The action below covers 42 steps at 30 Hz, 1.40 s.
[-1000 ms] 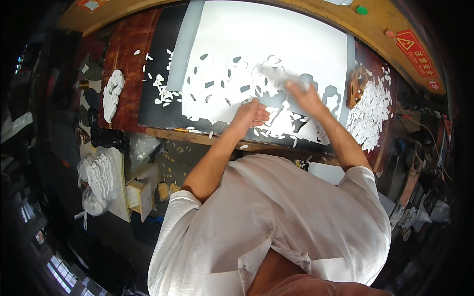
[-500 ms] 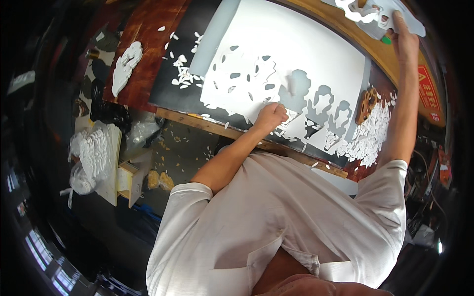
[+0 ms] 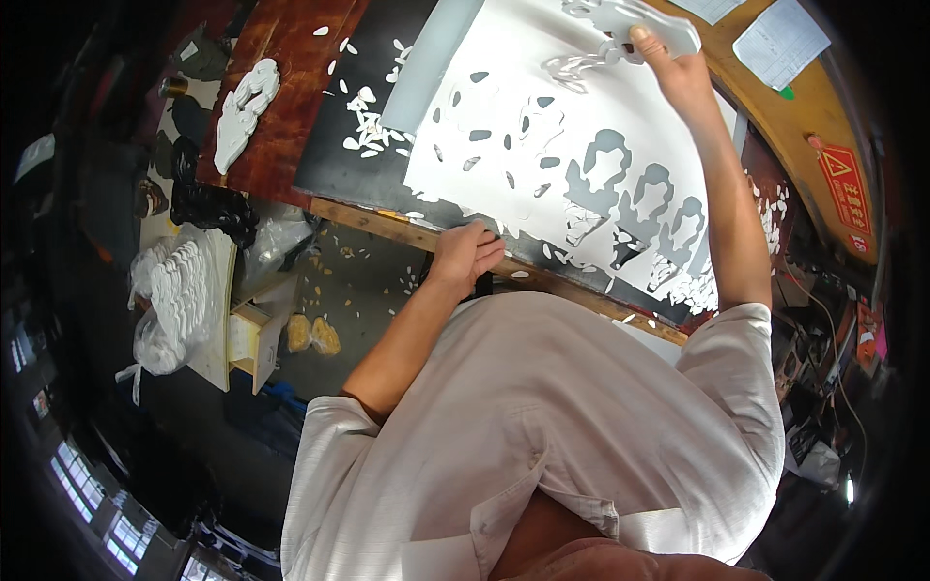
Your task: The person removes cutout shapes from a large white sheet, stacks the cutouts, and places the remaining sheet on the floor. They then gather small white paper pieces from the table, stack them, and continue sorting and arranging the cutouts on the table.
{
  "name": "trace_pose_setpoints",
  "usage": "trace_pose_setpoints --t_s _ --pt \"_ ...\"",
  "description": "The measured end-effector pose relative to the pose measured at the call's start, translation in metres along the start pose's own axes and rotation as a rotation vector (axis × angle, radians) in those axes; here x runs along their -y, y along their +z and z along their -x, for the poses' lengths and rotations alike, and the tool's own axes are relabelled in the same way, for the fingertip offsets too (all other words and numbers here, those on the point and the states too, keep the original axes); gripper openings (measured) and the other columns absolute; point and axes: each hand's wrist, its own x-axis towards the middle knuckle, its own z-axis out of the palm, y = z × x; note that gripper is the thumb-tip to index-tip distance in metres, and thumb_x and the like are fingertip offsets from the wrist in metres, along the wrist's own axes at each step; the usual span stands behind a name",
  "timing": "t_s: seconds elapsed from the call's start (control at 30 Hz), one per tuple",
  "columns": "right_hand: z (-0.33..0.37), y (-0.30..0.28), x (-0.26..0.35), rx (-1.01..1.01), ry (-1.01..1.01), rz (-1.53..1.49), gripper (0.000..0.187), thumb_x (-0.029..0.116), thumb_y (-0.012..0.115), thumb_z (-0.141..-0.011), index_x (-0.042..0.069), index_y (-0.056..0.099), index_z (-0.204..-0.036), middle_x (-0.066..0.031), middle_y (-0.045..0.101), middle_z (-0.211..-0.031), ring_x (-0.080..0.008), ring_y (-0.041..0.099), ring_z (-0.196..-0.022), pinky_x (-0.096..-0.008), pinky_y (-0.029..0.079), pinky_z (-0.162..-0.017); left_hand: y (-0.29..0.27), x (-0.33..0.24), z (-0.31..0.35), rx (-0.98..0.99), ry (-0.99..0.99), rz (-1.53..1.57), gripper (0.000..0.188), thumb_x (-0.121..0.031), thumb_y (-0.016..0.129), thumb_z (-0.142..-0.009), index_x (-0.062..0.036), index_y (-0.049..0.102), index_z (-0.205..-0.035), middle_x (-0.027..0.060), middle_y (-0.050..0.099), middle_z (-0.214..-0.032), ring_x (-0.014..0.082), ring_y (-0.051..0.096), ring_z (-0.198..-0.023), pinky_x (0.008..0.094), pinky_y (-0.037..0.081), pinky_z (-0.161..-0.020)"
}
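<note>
My right hand [image 3: 673,68] is closed on a pale grey, flat cut-out piece [image 3: 635,21] with curved openings, above the far part of a white sheet [image 3: 513,77]. A blurred light-grey curved shape shows just beneath it. My left hand [image 3: 467,254] rests at the table's front edge, its fingers loosely bent and apart from the thumb, with nothing visible in them. The sheet has small oval holes and, towards the right, larger wavy cut-outs [image 3: 603,174] with grey showing through. Small white offcuts [image 3: 363,131] lie left of the sheet.
A rolled grey sheet edge [image 3: 436,63] borders the white sheet. Stacked white cut pieces [image 3: 247,111] lie on the red-brown table at left. More white offcuts [image 3: 693,289] heap by my right forearm. A yellow machine beam [image 3: 756,97] with papers and a red warning sign [image 3: 841,184] runs behind.
My right hand has swung left from the machine beam to over the sheet, holding the grey piece. My left hand has left the sheet, moving left and nearer me to the table edge.
</note>
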Motion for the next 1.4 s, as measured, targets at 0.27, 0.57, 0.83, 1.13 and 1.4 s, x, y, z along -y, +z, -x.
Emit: trace_pose_setpoints --t_s 0.27,0.57,0.83,1.13,1.4 --pt "0.119 0.089 -0.033 0.603 -0.125 0.149 0.050 0.004 0.072 -0.095 0.010 0.063 -0.143 -0.0157 0.064 -0.144 -0.0339 0.058 -0.137 -0.0440 0.050 -0.114 0.015 0.014 -0.015 -0.046 -0.020 0.195 0.052 -0.024 0.064 -0.103 0.0063 0.046 -0.141 0.0197 0.053 -0.145 0.0343 0.058 -0.131 0.0488 0.054 -0.105" --pt "0.129 0.077 -0.038 0.846 -0.272 0.209 0.082 0.042 0.078 -0.089 0.014 0.045 -0.158 -0.0228 0.042 -0.162 -0.0420 0.034 -0.153 -0.0488 0.029 -0.127 0.050 0.010 -0.019 0.367 0.121 0.308 0.041 -0.033 0.058 -0.108 -0.0056 0.055 -0.138 0.0102 0.065 -0.126 0.0213 0.064 -0.118 0.0408 0.052 -0.104" --pt "0.136 0.081 -0.026 0.603 0.012 0.003 0.057 0.044 0.072 -0.098 0.012 0.063 -0.145 -0.0222 0.059 -0.147 -0.0352 0.053 -0.140 -0.0439 0.043 -0.117 0.066 0.021 -0.021 0.098 0.202 -0.001 0.047 -0.036 0.050 -0.112 -0.0005 0.054 -0.142 0.0099 0.064 -0.126 0.0223 0.062 -0.116 0.0433 0.056 -0.098" --pt "-0.042 -0.039 -0.036 -0.340 0.302 -0.259 0.052 0.033 0.077 -0.098 -0.005 0.063 -0.130 -0.0115 0.072 -0.113 -0.0185 0.070 -0.095 -0.0343 0.059 -0.079 0.034 0.030 -0.051 0.042 0.102 -0.071 0.054 -0.036 0.041 -0.114 0.0051 0.047 -0.149 0.0168 0.060 -0.143 0.0314 0.061 -0.116 0.0477 0.053 -0.105" --pt "-0.083 -0.063 -0.006 -0.413 0.050 -0.040 0.036 0.031 0.069 -0.101 0.001 0.071 -0.120 -0.0073 0.073 -0.097 -0.0143 0.070 -0.085 -0.0329 0.058 -0.070 0.023 0.011 -0.038 0.208 0.163 0.266 0.044 -0.033 0.061 -0.107 -0.0049 0.054 -0.140 0.0107 0.064 -0.131 0.0286 0.063 -0.123 0.0504 0.055 -0.104"
